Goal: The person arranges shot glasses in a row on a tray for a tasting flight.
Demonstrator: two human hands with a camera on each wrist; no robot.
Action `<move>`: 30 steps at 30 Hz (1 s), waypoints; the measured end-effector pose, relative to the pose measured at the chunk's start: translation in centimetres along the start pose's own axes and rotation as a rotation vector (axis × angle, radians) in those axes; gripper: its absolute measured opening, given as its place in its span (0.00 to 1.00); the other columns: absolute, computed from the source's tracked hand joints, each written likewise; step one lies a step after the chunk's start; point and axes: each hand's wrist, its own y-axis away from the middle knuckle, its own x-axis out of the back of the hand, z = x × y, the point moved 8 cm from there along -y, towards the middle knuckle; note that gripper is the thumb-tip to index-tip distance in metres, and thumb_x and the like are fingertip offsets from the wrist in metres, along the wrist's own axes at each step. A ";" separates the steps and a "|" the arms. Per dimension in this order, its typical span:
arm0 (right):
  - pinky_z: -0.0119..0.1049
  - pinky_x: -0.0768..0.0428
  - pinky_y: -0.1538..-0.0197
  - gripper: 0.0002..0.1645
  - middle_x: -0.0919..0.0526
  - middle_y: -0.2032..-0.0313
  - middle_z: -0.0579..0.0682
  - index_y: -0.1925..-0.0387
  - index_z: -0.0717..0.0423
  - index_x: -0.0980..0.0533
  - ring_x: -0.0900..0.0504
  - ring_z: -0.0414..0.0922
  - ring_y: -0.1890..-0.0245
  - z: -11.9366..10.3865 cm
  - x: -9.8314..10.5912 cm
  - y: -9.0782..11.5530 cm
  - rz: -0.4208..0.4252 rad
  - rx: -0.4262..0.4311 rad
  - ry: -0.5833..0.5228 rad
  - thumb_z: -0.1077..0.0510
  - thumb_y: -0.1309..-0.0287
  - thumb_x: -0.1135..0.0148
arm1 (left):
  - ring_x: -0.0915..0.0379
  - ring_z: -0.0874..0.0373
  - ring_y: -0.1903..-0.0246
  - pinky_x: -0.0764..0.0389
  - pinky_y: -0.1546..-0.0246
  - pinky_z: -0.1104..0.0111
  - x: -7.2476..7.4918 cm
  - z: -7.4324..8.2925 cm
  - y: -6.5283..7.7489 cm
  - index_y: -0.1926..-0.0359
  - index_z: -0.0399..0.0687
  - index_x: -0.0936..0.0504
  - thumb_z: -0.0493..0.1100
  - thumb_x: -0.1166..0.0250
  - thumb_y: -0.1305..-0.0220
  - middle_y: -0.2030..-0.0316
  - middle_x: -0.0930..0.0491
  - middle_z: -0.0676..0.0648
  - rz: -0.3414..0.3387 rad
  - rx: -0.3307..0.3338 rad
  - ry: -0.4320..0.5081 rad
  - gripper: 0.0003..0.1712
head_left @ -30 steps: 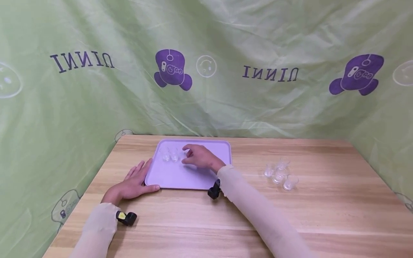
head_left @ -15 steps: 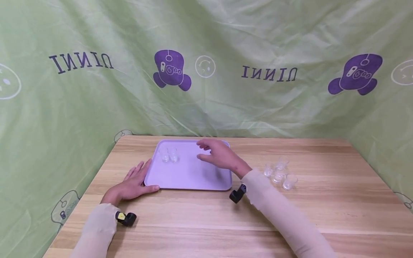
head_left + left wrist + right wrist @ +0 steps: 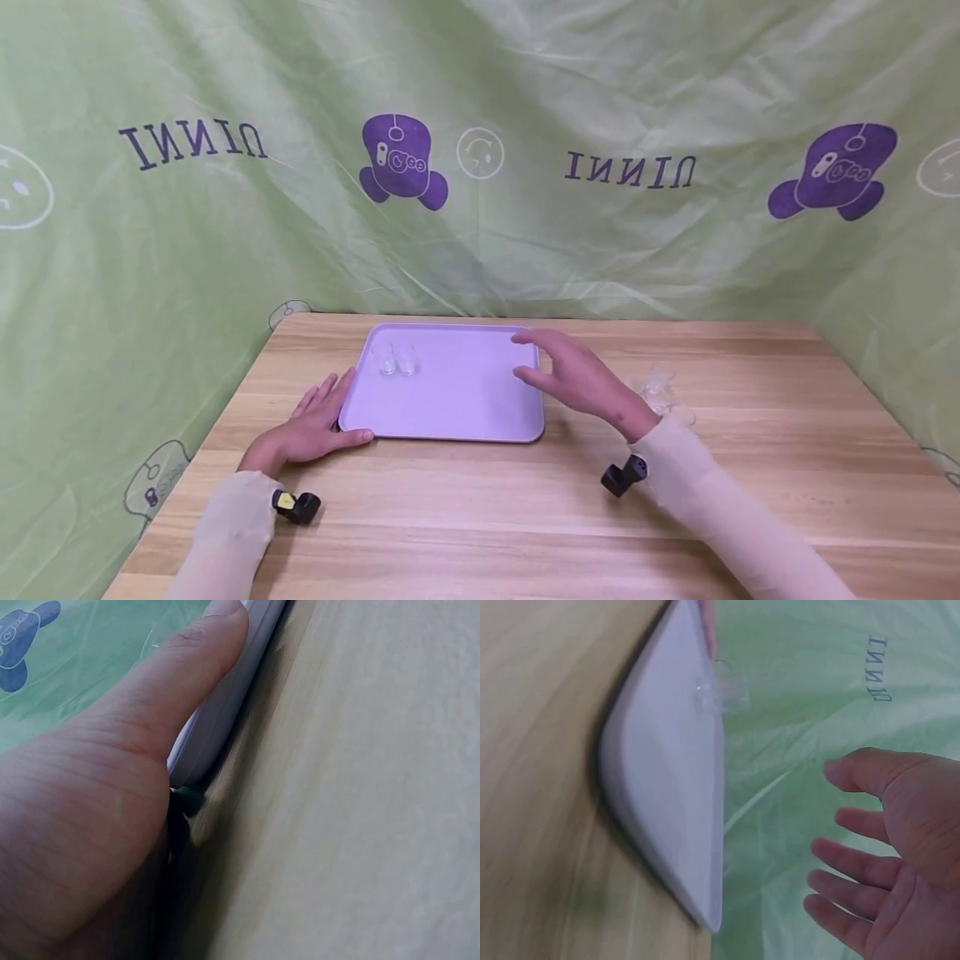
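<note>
Two small clear glasses (image 3: 396, 360) stand side by side at the back left of a lilac tray (image 3: 465, 392). My left hand (image 3: 309, 429) rests at the tray's front left corner, fingers spread along the left side and thumb on the front rim. In the left wrist view that thumb (image 3: 180, 667) lies against the tray's edge. Fingers apart and holding nothing, my right hand (image 3: 581, 379) hovers by the tray's right edge. The right wrist view also shows its palm bare and the fingers loosely bent.
More clear glasses (image 3: 660, 390) stand on the wooden table (image 3: 750, 467) to the right of the tray, partly hidden behind the right hand and wrist. A green printed cloth (image 3: 525, 250) hangs behind and on both sides.
My right hand has moved from beside the two glasses rightward across the tray to its right edge, spreading its fingers wider. The left hand, tray and glasses stay put.
</note>
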 end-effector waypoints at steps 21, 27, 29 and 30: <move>0.70 0.36 0.35 0.45 0.33 0.29 0.65 0.25 0.59 0.37 0.36 0.67 0.30 8.4 7.8 11.2 0.084 -0.193 0.085 0.43 0.32 0.32 | 0.75 0.36 0.22 0.73 0.26 0.44 -1.1 -1.6 -0.6 0.18 0.42 0.66 0.68 0.33 0.35 0.20 0.60 0.33 0.008 -0.011 -0.005 0.67; 0.73 0.37 0.36 0.49 0.37 0.28 0.69 0.24 0.63 0.41 0.39 0.71 0.30 9.7 8.5 13.2 0.051 -0.247 0.100 0.43 0.33 0.31 | 0.74 0.33 0.22 0.74 0.27 0.41 -0.2 -0.6 -0.4 0.18 0.38 0.64 0.65 0.32 0.35 0.21 0.59 0.31 0.026 -0.025 0.012 0.66; 0.74 0.37 0.36 0.51 0.39 0.27 0.70 0.23 0.64 0.43 0.40 0.73 0.30 10.2 8.5 13.8 0.038 -0.270 0.097 0.43 0.34 0.31 | 0.74 0.31 0.23 0.73 0.28 0.40 0.0 -0.3 -0.3 0.18 0.36 0.63 0.64 0.32 0.35 0.21 0.59 0.29 0.024 -0.032 0.015 0.65; 0.74 0.37 0.37 0.52 0.39 0.27 0.71 0.23 0.65 0.44 0.39 0.74 0.31 10.4 8.6 14.1 0.035 -0.284 0.097 0.43 0.34 0.31 | 0.75 0.31 0.23 0.73 0.28 0.40 0.0 -0.1 -0.3 0.19 0.36 0.63 0.64 0.32 0.35 0.21 0.60 0.29 0.020 -0.033 0.012 0.66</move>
